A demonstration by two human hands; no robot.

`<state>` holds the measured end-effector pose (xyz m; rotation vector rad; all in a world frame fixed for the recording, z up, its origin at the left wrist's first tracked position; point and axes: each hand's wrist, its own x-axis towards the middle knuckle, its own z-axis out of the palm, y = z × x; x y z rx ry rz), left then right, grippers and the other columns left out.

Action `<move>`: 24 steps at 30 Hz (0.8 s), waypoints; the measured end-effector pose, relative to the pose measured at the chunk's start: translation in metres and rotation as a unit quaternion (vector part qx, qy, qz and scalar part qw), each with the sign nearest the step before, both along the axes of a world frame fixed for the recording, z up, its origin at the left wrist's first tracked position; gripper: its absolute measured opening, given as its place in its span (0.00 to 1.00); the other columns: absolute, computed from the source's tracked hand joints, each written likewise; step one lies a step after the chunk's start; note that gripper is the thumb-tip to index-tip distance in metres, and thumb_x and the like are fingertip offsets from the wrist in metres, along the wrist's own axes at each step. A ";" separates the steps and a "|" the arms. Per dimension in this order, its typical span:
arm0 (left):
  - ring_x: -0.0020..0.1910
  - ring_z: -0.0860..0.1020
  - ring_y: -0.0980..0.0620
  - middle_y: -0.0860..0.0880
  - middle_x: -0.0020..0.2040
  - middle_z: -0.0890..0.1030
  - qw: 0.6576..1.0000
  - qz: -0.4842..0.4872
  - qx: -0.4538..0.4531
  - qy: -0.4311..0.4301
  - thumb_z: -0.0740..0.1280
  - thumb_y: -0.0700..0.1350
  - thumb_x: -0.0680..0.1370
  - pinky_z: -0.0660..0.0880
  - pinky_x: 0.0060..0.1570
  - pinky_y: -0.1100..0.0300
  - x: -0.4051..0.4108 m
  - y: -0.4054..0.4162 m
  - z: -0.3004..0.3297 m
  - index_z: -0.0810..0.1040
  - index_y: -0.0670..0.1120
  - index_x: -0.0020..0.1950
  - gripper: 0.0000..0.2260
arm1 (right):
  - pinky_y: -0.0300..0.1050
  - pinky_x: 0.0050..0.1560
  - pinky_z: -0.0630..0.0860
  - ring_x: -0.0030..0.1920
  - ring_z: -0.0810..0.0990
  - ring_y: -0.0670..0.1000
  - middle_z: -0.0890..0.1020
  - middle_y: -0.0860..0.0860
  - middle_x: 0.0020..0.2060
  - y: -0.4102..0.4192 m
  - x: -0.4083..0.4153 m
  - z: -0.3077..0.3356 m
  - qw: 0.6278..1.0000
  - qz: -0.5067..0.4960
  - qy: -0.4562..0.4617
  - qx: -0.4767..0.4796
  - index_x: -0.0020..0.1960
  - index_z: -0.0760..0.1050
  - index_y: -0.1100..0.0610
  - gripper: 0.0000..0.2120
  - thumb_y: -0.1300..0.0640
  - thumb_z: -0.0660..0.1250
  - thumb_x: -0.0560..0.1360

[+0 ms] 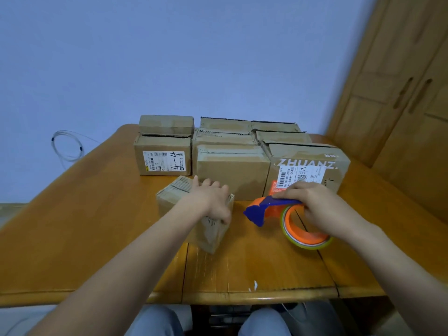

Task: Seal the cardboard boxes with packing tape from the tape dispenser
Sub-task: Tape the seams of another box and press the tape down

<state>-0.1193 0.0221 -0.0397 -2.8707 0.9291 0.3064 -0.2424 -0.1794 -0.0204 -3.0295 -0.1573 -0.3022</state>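
Note:
A small cardboard box (174, 202) stands on the wooden table (97, 226) in front of me. My left hand (211, 200) lies over its top, fingers curled over the right edge, thumb on the near side. To its right my right hand (315, 204) grips the orange and blue tape dispenser (274, 209), which carries a roll of clear tape (303, 236). The dispenser's blue blade end points left toward the small box, a short gap away.
Several larger cardboard boxes are stacked along the table's back: one with a white label (162, 156) at left, a plain one (232, 170) in the middle, one printed ZHUANZ (308, 166) at right. A wooden cabinet (400, 93) stands at right. A coiled cable (65, 146) hangs on the wall.

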 end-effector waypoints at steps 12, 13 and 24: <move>0.69 0.64 0.41 0.44 0.65 0.73 0.995 0.044 -0.078 -0.055 0.58 0.53 0.77 0.51 0.72 0.37 -0.004 0.000 -0.010 0.70 0.48 0.65 0.19 | 0.44 0.52 0.72 0.57 0.74 0.52 0.78 0.49 0.57 -0.002 0.003 0.003 0.996 -0.004 -0.036 0.085 0.67 0.73 0.43 0.28 0.70 0.60 0.75; 0.68 0.64 0.41 0.45 0.65 0.73 0.994 0.052 -0.076 -0.058 0.57 0.54 0.77 0.52 0.71 0.37 -0.003 0.000 -0.011 0.70 0.48 0.65 0.19 | 0.44 0.52 0.72 0.57 0.74 0.51 0.78 0.49 0.57 -0.002 0.002 0.004 0.995 -0.004 -0.036 0.091 0.67 0.73 0.43 0.28 0.70 0.61 0.75; 0.41 0.77 0.48 0.48 0.37 0.76 0.990 0.113 -0.083 -0.035 0.42 0.69 0.78 0.76 0.47 0.55 0.014 0.017 -0.004 0.72 0.46 0.36 0.32 | 0.25 0.45 0.65 0.55 0.75 0.48 0.80 0.49 0.56 -0.001 0.006 0.002 0.980 -0.029 -0.115 0.159 0.65 0.75 0.47 0.29 0.74 0.61 0.74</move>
